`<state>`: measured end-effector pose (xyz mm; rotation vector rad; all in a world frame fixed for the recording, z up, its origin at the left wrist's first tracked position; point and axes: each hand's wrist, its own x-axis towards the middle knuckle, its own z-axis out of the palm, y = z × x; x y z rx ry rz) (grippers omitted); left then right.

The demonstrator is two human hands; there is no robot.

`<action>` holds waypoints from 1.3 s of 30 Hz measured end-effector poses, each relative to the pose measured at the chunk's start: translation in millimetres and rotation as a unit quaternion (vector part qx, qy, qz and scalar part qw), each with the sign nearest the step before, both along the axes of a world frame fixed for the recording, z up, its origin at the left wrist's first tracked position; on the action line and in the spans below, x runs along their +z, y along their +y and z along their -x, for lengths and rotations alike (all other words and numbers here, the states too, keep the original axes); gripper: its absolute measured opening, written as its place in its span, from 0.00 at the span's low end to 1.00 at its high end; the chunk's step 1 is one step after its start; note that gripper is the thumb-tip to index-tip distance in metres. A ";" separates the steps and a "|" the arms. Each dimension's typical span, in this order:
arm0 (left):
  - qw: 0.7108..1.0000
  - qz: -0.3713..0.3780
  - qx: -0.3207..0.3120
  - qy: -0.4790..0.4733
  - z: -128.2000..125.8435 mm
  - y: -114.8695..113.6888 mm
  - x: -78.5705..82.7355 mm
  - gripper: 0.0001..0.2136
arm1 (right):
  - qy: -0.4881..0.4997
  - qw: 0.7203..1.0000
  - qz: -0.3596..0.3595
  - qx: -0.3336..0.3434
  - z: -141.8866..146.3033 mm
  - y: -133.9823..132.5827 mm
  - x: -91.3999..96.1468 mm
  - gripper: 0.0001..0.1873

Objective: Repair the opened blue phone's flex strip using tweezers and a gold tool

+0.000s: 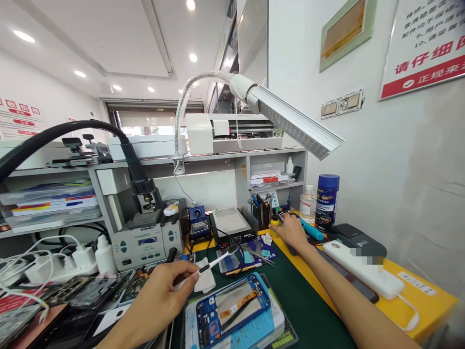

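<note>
My left hand [165,295] is closed around the handle of a toothbrush [218,261]; its dark bristle head points to the right, above the work mat. Further back, my right hand [292,231] has its fingers around a small yellow bottle [274,224] with a dark top, beside the pen holder. Part of that bottle is hidden by the fingers. Below the brush lies an opened blue phone frame [212,310] with an orange flex cable [238,305]. It rests on a light blue and white box [278,317]. White tissue [205,278] lies just behind the phone.
A heating plate [232,225], a blue soldering station [198,223] and a grey rework station [145,245] stand along the back. Tweezers [259,256] lie near the mat's far edge. Phone parts crowd the left; a blue spray can [326,203] and white power bank [363,269] are right.
</note>
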<state>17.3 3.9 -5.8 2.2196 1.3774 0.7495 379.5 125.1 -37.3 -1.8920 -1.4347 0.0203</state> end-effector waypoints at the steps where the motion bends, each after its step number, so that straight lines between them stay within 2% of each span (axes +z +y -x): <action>1: 1.000 0.003 -0.001 -0.004 0.8 0.2 -0.9 0.19 | 0.018 1.000 -0.021 0.006 1.7 -4.4 5.9 0.18; 4: 0.999 0.019 -0.006 -0.035 1.4 0.2 -2.5 0.19 | 0.087 0.992 -0.070 0.054 12.7 -20.7 24.1 0.16; 7: 0.988 0.065 -0.012 -0.137 -4.7 -1.0 -2.4 0.19 | 0.165 0.968 -0.049 0.180 34.6 -40.7 36.6 0.16; 9: 0.963 0.113 -0.010 -0.244 -13.8 -2.6 -2.7 0.19 | 0.214 0.932 0.004 0.294 53.4 -55.4 39.2 0.21; 11: 0.954 0.133 -0.008 -0.270 -25.9 -5.3 -4.4 0.21 | 0.253 0.880 0.064 0.398 72.4 -70.3 37.4 0.22; 14: 0.941 0.159 -0.010 -0.297 -45.0 -12.7 -8.8 0.23 | 0.292 0.817 0.118 0.484 95.9 -89.8 29.9 0.25; 17: 0.935 0.178 -0.016 -0.308 -58.7 -22.8 -11.8 0.23 | 0.312 0.789 0.134 0.511 109.4 -103.4 23.8 0.25; 20: 0.929 0.183 -0.024 -0.321 -63.4 -30.6 -11.9 0.21 | 0.310 0.790 0.124 0.514 113.9 -112.2 24.4 0.24; 22: 0.937 0.166 -0.025 -0.306 -61.6 -32.8 -10.8 0.19 | 0.300 0.795 0.112 0.516 113.4 -115.4 27.7 0.24; 26: 0.981 0.078 -0.016 -0.175 -47.6 -31.9 -4.4 0.14 | 0.332 0.801 0.072 0.494 105.3 -113.0 34.8 0.23; 29: 0.997 0.023 -0.025 -0.063 -31.0 -30.9 3.5 0.11 | 0.387 0.783 0.066 0.482 93.4 -106.2 39.1 0.24; 31: 0.999 0.020 -0.044 0.000 -20.5 -31.5 8.2 0.14 | 0.379 0.782 0.104 0.484 84.5 -102.5 42.6 0.25; 34: 0.994 0.016 -0.077 0.078 -9.8 -33.7 10.1 0.23 | 0.306 0.782 0.204 0.503 74.6 -100.3 49.2 0.27; 36: 0.990 0.016 -0.089 0.109 -6.4 -35.1 7.1 0.28 | 0.234 0.767 0.267 0.534 71.8 -100.1 53.5 0.28; 39: 0.988 0.034 -0.086 0.121 -4.3 -36.2 -0.7 0.32 | 0.131 0.747 0.306 0.576 71.2 -100.6 56.3 0.24</action>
